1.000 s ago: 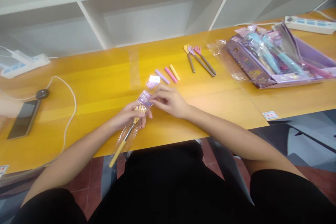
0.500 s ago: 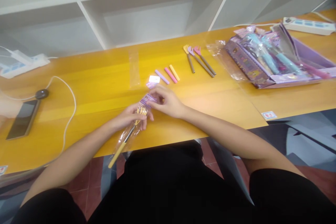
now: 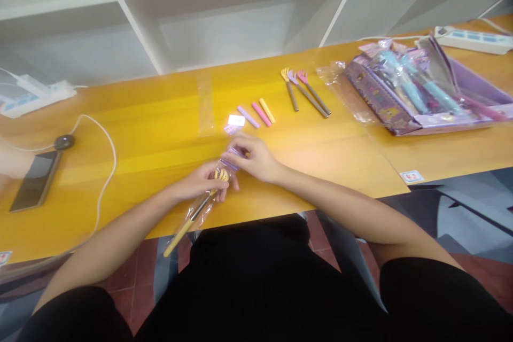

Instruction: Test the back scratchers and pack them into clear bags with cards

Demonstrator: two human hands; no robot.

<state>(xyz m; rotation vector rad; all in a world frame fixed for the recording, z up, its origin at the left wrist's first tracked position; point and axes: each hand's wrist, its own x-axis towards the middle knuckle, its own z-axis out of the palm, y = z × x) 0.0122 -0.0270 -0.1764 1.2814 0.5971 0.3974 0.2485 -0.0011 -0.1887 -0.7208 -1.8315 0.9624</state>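
My left hand (image 3: pixel 200 181) is closed around a yellow back scratcher (image 3: pixel 180 236) in a clear plastic bag (image 3: pixel 205 215), gripping near its claw head with the thumb on top. The scratcher slants down toward me, its yellow handle reaching past the table edge. My right hand (image 3: pixel 258 159) pinches the purple header card (image 3: pixel 231 158) at the bag's top; its fingers partly hide the card. Just beyond lie a small purple-and-white card (image 3: pixel 235 122) and three loose handle sleeves: purple (image 3: pixel 248 117), pink (image 3: pixel 262 114) and yellow (image 3: pixel 267 110).
Three claw-headed metal rods (image 3: pixel 308 95) lie farther back. At the right stands a purple display box (image 3: pixel 401 123) of bagged items, near a power strip (image 3: pixel 473 39). On the left are a phone (image 3: pixel 35 180), a white cable (image 3: pixel 114 152) and another power strip (image 3: pixel 44 99). White shelving (image 3: pixel 224 26) backs the table.
The claw head and header card have shifted slightly right. The card is now tilted and more covered by my right fingers. Both hands keep their hold.
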